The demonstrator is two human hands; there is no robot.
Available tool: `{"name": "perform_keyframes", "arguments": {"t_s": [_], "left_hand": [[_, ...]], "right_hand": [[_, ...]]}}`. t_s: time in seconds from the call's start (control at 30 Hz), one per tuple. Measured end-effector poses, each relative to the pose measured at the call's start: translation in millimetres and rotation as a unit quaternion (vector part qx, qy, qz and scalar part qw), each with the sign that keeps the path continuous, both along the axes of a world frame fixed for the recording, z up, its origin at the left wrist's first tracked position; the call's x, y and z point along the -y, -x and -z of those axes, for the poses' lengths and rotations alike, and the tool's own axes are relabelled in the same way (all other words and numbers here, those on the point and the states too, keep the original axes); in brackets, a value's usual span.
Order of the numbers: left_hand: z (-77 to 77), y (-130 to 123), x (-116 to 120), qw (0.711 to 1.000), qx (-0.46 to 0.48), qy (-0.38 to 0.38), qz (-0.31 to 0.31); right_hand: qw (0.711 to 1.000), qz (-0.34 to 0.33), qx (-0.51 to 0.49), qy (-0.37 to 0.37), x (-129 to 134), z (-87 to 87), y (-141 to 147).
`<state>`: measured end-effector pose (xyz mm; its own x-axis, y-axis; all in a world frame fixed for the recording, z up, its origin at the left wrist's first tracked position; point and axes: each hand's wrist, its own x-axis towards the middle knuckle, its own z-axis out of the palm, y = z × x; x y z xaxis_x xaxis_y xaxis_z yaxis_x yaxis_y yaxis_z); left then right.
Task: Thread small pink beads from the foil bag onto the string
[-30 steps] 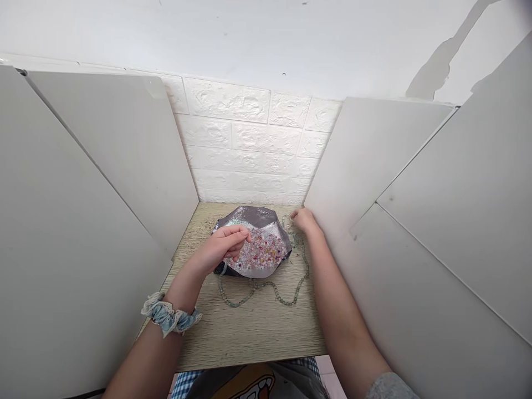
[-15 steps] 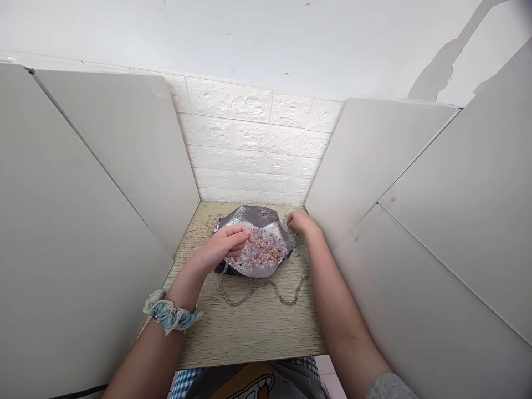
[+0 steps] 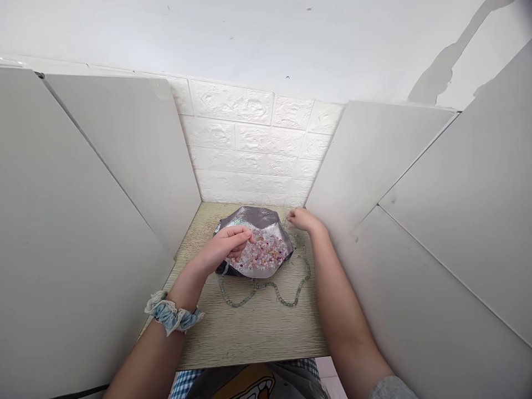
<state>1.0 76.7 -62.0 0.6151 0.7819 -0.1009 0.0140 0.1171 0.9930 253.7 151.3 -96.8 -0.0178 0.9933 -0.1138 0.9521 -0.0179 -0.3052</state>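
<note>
My left hand [image 3: 231,244] hovers over the left part of a bag with a silvery lining [image 3: 245,217]. Its thumb and forefinger are pinched together, and a long string of pale green beads [image 3: 235,305] comes down from beneath it; whatever is at the fingertips is too small to see. Loose pink, white and red beads [image 3: 266,249] fill the bag's opening. Beyond the bag's right edge, my right hand [image 3: 303,219] is closed, fingertips pinched at the far end of the string. From there the beads curve down the right side and loop in front of the bag.
Pale panels stand on the left [image 3: 124,144] and right [image 3: 374,155] of the wooden tabletop [image 3: 249,338], close to both arms. A white brick-patterned wall [image 3: 257,149] closes the back. The table's front edge lies just before my lap.
My right hand has shifted very slightly right, fingers still pinched. My left hand keeps its pose over the bag, and the string of beads lies nearly the same.
</note>
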Motion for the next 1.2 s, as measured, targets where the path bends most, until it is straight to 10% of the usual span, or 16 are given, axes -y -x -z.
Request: {"name": "perform_keyframes", "arguments": {"t_s": [0.77, 1.2], "left_hand": [[-14.8, -17, -7, 0.99, 0.067, -0.028, -0.119], [-22.5, -63, -35, 0.998, 0.017, -0.058, -0.007]], "right_hand": [[0.943, -0.037, -0.317, -0.092, 44, -73.9, 15], [0.888, -0.2, -0.412, 0.044, 60, -87.3, 29]]}}
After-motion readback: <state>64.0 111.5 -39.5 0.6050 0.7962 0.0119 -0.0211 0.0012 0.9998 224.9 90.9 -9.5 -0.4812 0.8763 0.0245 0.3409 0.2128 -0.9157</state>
